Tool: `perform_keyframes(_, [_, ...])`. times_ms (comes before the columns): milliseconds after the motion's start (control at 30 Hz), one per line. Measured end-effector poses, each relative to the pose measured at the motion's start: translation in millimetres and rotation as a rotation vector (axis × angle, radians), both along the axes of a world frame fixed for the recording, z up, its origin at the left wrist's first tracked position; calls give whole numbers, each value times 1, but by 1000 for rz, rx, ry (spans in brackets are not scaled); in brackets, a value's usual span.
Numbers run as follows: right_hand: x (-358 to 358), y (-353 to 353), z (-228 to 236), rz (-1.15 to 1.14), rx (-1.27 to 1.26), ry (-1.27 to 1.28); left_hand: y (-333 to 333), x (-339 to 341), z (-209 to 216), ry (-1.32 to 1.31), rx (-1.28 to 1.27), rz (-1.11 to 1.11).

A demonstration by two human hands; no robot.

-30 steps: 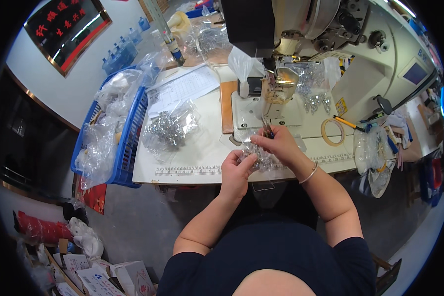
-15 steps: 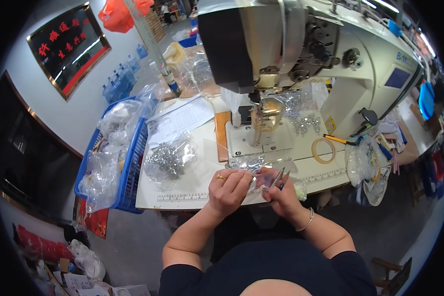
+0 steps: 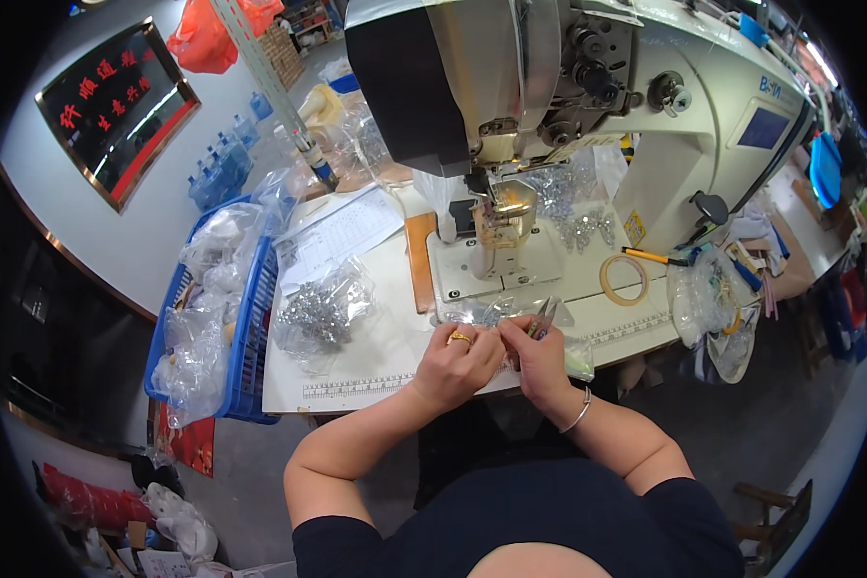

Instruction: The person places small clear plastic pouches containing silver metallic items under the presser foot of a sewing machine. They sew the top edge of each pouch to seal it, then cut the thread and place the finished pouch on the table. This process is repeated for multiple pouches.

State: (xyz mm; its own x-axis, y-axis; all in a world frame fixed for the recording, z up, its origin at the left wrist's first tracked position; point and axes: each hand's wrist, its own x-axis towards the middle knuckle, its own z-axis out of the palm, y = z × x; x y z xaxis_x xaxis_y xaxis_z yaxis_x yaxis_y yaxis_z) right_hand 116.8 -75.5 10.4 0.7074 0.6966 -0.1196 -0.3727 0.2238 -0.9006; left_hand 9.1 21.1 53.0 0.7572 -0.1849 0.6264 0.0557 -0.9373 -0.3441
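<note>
Together, hands [image 3: 458, 366] curled at plastic [image 3: 480, 311], snips [image 3: 542, 326] (right)

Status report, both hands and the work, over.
Left hand pinching clear plastic. Right hand gripping snips, close beside left. Sewing machine just beyond.

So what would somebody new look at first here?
Probably the big sewing machine on the white table. Next, the left hand and right hand together in front of it, the right holding small snips. Then the bright blue basket of clear plastic bags, at the table's left.
</note>
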Motion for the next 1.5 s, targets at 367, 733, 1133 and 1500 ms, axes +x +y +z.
perform_keyframes(367, [44,-27,37,115,116,-41,6,-12,-34,-1237,-1849,-346])
perform_keyframes(733, [53,-13,57,35,-66,-563,8,44,-31,-182,-2600,-1136])
perform_keyframes(1133, [93,34,81,15,-94,-441,37,58,35,-298,-2338,-603])
perform_keyframes(1500, [99,66,96,-191,-87,-606,84,78,63,-176,-2419,-474])
